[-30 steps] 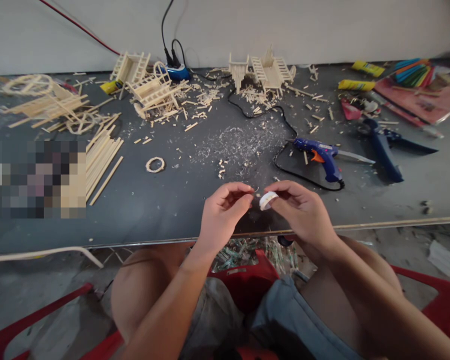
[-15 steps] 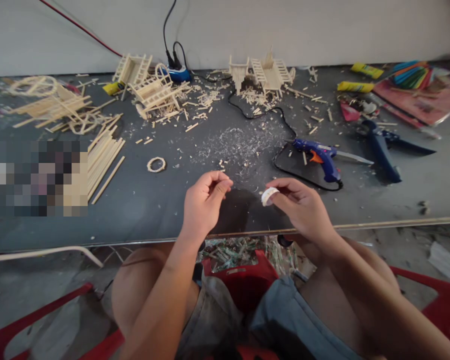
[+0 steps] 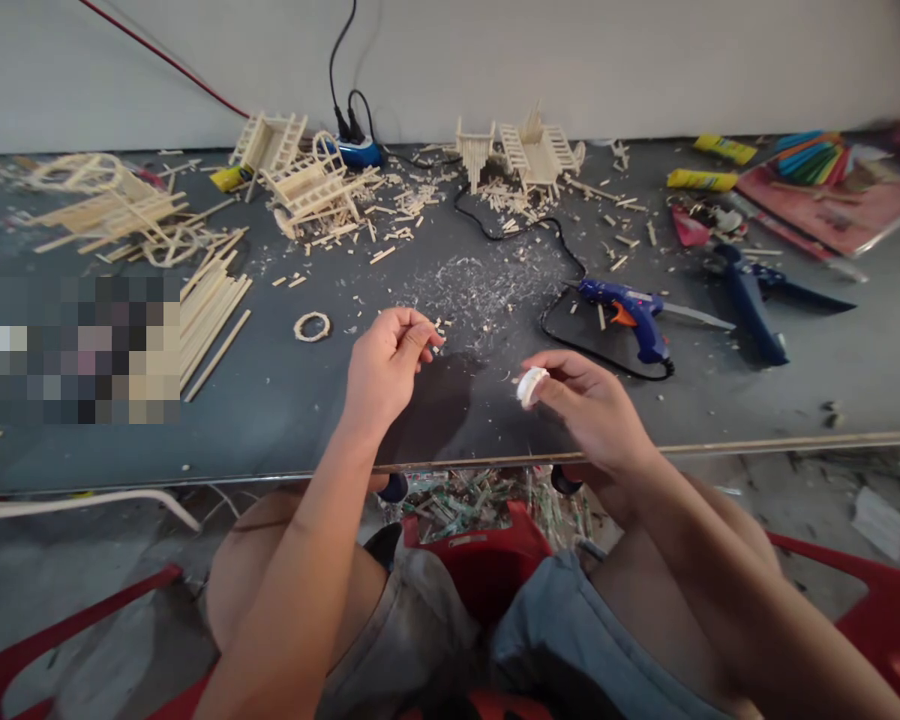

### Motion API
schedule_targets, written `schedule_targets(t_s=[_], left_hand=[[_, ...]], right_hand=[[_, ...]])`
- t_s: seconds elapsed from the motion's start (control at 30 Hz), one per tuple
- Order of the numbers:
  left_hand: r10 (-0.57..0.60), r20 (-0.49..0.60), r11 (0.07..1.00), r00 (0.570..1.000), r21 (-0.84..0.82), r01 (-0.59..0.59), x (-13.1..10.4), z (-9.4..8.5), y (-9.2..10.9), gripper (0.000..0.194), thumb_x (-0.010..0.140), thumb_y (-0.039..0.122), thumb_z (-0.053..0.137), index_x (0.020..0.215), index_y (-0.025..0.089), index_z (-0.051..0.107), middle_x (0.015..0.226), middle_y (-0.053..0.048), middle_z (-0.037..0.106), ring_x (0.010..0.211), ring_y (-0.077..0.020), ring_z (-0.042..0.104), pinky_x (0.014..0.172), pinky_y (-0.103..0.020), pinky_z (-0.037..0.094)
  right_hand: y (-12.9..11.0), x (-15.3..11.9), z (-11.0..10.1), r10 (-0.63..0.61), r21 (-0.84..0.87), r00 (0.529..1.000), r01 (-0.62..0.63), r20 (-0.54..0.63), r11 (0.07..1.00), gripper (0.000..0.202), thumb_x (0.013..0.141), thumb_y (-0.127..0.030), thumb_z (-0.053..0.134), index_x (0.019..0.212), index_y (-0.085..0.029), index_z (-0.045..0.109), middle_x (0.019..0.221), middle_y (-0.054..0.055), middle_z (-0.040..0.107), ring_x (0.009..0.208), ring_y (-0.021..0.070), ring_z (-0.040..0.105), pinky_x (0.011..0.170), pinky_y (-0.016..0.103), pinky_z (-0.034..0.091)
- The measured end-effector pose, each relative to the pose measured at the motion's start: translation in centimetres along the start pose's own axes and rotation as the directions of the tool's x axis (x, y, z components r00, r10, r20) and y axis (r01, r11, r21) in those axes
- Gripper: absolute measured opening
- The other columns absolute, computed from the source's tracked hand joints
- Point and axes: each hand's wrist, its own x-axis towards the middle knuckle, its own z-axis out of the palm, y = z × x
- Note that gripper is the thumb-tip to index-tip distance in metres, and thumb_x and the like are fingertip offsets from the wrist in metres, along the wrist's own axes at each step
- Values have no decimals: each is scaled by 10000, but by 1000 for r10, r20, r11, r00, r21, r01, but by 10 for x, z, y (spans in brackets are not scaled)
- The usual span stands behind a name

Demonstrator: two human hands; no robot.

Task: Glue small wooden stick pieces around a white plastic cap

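My right hand (image 3: 589,405) pinches a small white ring (image 3: 531,386) between thumb and fingers, just above the table. Pressed together at the tips, the fingers of my left hand (image 3: 386,365) are over a few tiny cut stick pieces (image 3: 439,325). Whether a piece is between those fingertips I cannot make out. To the left of that hand lies a small ring made of stick pieces (image 3: 312,327). Right of my right hand, a blue hot glue gun (image 3: 630,310) with an orange trigger rests on its side, a glue stick in its back.
Stick-built models (image 3: 311,190) and a second group (image 3: 536,155) stand along the wall. Long sticks (image 3: 214,320) lie at left. A dark blue cutter (image 3: 754,300), yellow tubes (image 3: 701,180) and a red packet (image 3: 832,210) lie at right. A black cord (image 3: 562,235) crosses the table.
My left hand has moved left and away from me, toward the small stick pieces. My right hand keeps hold of the white ring, which has turned slightly. The view has shifted a little.
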Motion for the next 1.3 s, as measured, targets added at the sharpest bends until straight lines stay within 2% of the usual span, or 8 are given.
schedule_targets(t_s=[0.23,0.33,0.47,0.57,0.67,0.87,1.07,1.3], left_hand=[[3,194,1000,981,-26,2,3,8,-1,261,925,373,478,768,175,545,684,-30,649,589,-107,554,551,-217,416],[18,331,1000,944,9,-22,-1,11,3,330,937,443,438,751,182,516,637,-13,645,571,-107,549,597,-234,421],[0,436,1000,900,-9,4,-4,14,9,282,883,428,546,757,176,559,653,-2,637,591,-110,553,591,-236,417],[-6,467,995,884,-85,52,-5,16,11,164,821,333,637,862,174,629,796,-19,675,686,-124,597,636,-242,452],[4,481,989,877,-130,66,-7,18,14,204,786,296,674,958,187,664,892,-27,696,784,-143,629,718,-263,488],[103,499,986,860,-164,-23,-9,20,18,156,817,298,643,927,201,695,998,-38,692,892,-159,639,810,-280,493],[136,489,982,861,-184,-50,-11,21,14,141,838,328,611,852,210,687,993,-41,680,890,-158,625,806,-274,483],[46,496,994,867,-110,10,-12,19,12,162,856,348,559,854,211,646,794,-19,622,705,-134,546,648,-247,436]], right_hand=[[0,2,0,3,209,991,-31,130,978,113,800,-255,704,912,-241,692,805,-18,680,673,84,597,662,226,469],[0,3,2,19,236,990,-51,137,970,119,785,-267,718,899,-245,689,808,-20,679,667,88,598,657,231,472],[2,6,3,36,238,992,-64,118,969,136,773,-291,727,892,-247,679,808,-19,669,682,105,602,640,245,476],[5,9,3,30,233,996,-50,90,971,141,773,-299,726,898,-253,681,814,-20,667,696,106,600,644,244,476],[6,11,4,7,252,997,-26,75,967,138,768,-289,731,895,-254,689,799,-26,668,684,92,593,651,227,474],[4,11,7,11,244,999,-24,53,970,136,752,-294,746,868,-246,692,734,-38,660,654,79,582,646,210,464],[3,10,7,23,157,999,-26,22,987,170,751,-325,741,883,-241,674,738,-35,645,661,93,579,659,235,475],[4,10,6,34,193,999,-42,43,980,177,764,-320,727,906,-241,659,753,-32,651,649,92,586,641,234,481]])
